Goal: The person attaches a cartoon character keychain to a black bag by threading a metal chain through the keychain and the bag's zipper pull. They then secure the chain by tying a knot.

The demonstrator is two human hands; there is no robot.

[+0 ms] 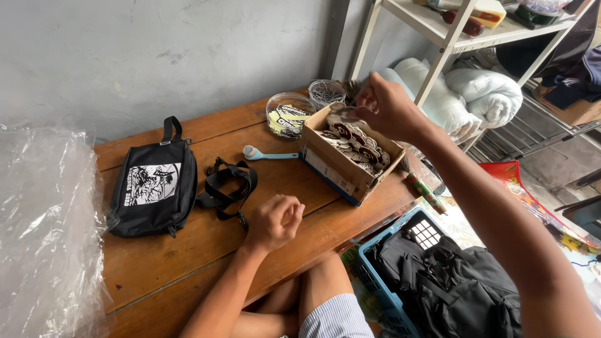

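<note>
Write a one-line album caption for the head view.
Right hand reaching into a cardboard box of round badges, left hand fisted on the wooden table.

Open brown cardboard box (pixel 350 164) on the wooden tabletop, right of centre near the far edge, set at an angle with one corner at the near table edge; blue printing on the long outer side. Filled with round flat black-and-white pieces (pixel 355 143), stacked on edge in overlapping rows. One such flat piece (pixel 346 112), blurred, pinched in fingertips just above the far end of the box, clear of the rows below
</note>
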